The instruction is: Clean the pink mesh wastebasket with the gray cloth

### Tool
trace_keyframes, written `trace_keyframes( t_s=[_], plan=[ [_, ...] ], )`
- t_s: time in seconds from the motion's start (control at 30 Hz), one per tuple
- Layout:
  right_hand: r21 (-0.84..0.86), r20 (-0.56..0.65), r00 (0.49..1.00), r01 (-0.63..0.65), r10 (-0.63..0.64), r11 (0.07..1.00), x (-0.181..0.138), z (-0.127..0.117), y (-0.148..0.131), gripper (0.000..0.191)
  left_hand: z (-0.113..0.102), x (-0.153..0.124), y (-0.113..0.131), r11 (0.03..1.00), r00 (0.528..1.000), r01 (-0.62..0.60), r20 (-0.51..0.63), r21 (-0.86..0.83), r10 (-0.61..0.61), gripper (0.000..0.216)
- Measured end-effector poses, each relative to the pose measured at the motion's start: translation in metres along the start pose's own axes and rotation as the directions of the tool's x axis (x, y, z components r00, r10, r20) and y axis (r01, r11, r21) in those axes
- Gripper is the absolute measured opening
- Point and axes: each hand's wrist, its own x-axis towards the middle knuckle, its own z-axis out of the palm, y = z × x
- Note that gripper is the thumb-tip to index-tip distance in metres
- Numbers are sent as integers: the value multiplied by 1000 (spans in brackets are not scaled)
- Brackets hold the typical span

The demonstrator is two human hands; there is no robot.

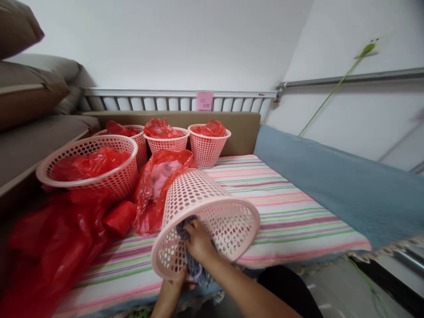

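A pink perforated plastic basket (198, 194) lies tilted on its side, its open mouth facing me. My left hand (177, 279) grips the lower rim from the front, its fingers partly hidden. Reaching inside the basket, my right hand (198, 240) is closed on a dark grey cloth (195, 268), bunched up and pressed against the inner wall. Part of the cloth hangs out over the rim. Just behind the basket on the left, a red plastic bag (144, 210) stands open with pink fluffy material (162, 179) in it.
Several pink baskets lined with red bags, such as the large one (132, 152) and another (208, 150), stand behind. Loose red plastic (59, 251) and a red roll (121, 218) lie left. Below is a striped cloth (281, 207); cushions (29, 92) are stacked left, a blue covered backrest (331, 176) right.
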Motion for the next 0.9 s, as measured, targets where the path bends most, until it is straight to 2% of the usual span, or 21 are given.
trace_keyframes(
  t_s=[0.2,0.37,0.53,0.67,0.8,0.9],
  plan=[
    [35,43,999,28,-30,999,-64,-16,-1,38,0,-8,6,998,998,-55,28,-11,55,65],
    [49,45,999,16,-18,999,-73,-18,-2,38,6,-15,20,996,996,-84,15,-35,85,63],
    [14,-18,1000,-13,13,1000,-34,-5,-2,41,9,-18,24,997,1000,-25,7,-69,26,64],
    [19,-86,996,-30,31,999,18,7,2,46,9,-18,16,996,999,50,20,-71,-49,80],
    [144,-180,983,-12,38,989,59,9,2,43,8,-18,6,997,999,42,29,-71,-40,93],
    [242,-212,975,-15,68,970,74,8,5,38,9,-18,2,996,996,63,70,-69,-58,97]
  ],
)
